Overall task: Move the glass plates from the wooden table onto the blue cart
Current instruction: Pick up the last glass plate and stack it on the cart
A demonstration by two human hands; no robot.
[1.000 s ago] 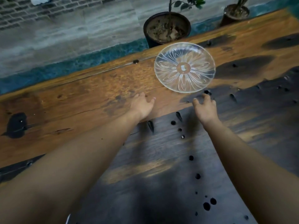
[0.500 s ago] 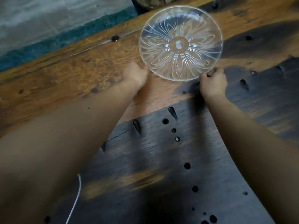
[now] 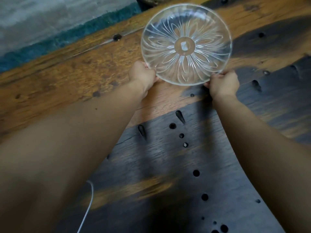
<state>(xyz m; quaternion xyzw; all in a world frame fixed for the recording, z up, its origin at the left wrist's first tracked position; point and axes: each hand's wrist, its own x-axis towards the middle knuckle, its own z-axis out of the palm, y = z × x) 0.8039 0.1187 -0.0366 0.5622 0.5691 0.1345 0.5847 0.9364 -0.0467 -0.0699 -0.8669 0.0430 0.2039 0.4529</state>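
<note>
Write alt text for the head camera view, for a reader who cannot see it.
Two bare hands, left hand and right hand, grip the near rim of a clear glass plate with a petal pattern, over a worn wooden table.

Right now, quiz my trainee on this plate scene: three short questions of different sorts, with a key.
1. True or false: only one hand touches the glass plate.
2. Which part of the plate do the hands hold? A) the far rim B) the near rim C) the centre
3. Fill in: the white cable lies near the person's ____ arm.

Key:
1. False. The left hand and the right hand each have a grip on it.
2. B. Both hold the near rim, one on each side, over the wooden table.
3. Left.
</note>
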